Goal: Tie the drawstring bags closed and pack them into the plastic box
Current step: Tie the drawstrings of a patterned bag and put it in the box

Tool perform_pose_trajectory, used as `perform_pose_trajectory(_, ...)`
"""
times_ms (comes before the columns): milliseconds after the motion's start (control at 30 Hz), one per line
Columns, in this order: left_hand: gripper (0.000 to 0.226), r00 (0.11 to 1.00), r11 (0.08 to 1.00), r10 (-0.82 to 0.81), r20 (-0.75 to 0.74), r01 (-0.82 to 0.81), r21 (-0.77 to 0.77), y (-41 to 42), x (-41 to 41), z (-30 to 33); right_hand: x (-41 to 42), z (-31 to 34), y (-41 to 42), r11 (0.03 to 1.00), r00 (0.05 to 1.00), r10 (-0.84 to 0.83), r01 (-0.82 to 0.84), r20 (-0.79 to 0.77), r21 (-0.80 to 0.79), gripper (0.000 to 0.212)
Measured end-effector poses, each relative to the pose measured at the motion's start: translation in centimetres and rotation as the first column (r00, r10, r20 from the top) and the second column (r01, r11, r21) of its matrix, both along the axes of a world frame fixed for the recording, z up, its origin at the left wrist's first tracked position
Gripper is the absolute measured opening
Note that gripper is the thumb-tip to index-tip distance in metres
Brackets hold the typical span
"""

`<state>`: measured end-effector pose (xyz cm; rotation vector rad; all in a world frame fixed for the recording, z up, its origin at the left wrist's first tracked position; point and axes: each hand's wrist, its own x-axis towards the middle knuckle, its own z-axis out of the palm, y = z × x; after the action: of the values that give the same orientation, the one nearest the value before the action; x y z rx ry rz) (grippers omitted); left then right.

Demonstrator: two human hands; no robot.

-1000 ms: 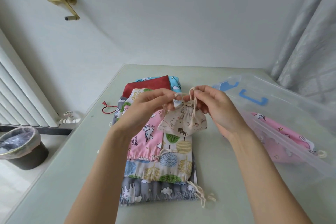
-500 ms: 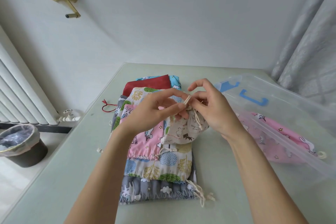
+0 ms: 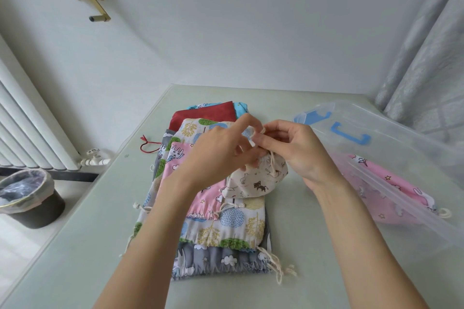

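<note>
A small cream drawstring bag (image 3: 258,180) with animal prints rests on top of a stack of flat patterned bags (image 3: 226,228) in the middle of the table. My left hand (image 3: 221,155) and my right hand (image 3: 293,150) meet just above the small bag's gathered neck. Both pinch its cream drawstring (image 3: 258,135) between thumb and fingers. The clear plastic box (image 3: 391,158) stands at the right, with a pink bag (image 3: 391,190) inside it.
The pale green table (image 3: 75,246) ends at the wall behind. A radiator (image 3: 30,133) and a lined waste bin (image 3: 27,198) are on the floor to the left. A red cord (image 3: 148,145) pokes out left of the stack. Grey curtains (image 3: 426,70) hang behind the box.
The small bag went from hanging in the air down onto the stack. My hands have drawn together over its neck and worked the drawstring.
</note>
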<state>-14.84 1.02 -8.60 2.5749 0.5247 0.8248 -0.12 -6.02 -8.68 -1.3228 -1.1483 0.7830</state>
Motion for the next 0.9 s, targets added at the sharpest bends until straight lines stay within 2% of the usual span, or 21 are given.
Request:
perform_pose_trajectory(133,0.037,0.995,0.991,0.102,-0.019,-0.103,-0.090,-0.2,0.0,0.2,0.6,-0.1,-0.2,0.997,0.991,-0.077,0.080,0.112,-0.021,0.005)
perform_pose_trajectory(233,0.023,0.989,0.990,0.138,0.059,-0.135,-0.051,0.7,-0.6,0.4,0.9,0.3,-0.5,0.999,0.995,-0.051,0.051,0.089,-0.005,0.005)
perform_pose_trajectory(367,0.016,0.980,0.997,0.059,0.189,-0.047,-0.065,0.9,-0.3,0.5,0.7,0.6,-0.6,1.000,0.992,0.020,-0.019,0.122,-0.005,0.005)
perform_pose_trajectory(700,0.002,0.966,0.998,0.069,0.248,-0.069,-0.012,0.9,-0.1,0.0,0.2,0.6,-0.5,0.999,0.984,0.046,-0.045,0.170,-0.007,0.011)
perform_pose_trajectory(800,0.005,0.938,0.981,0.102,0.330,-0.040,-0.190,0.9,0.3,-0.4,0.2,0.6,-0.4,0.998,0.993,0.062,-0.061,0.105,-0.015,0.010)
perform_pose_trajectory(900,0.007,0.944,0.923,0.087,0.318,0.043,-0.381,0.8,0.5,-0.4,0.7,0.6,-0.5,1.000,0.996,0.015,-0.017,0.087,0.020,0.010)
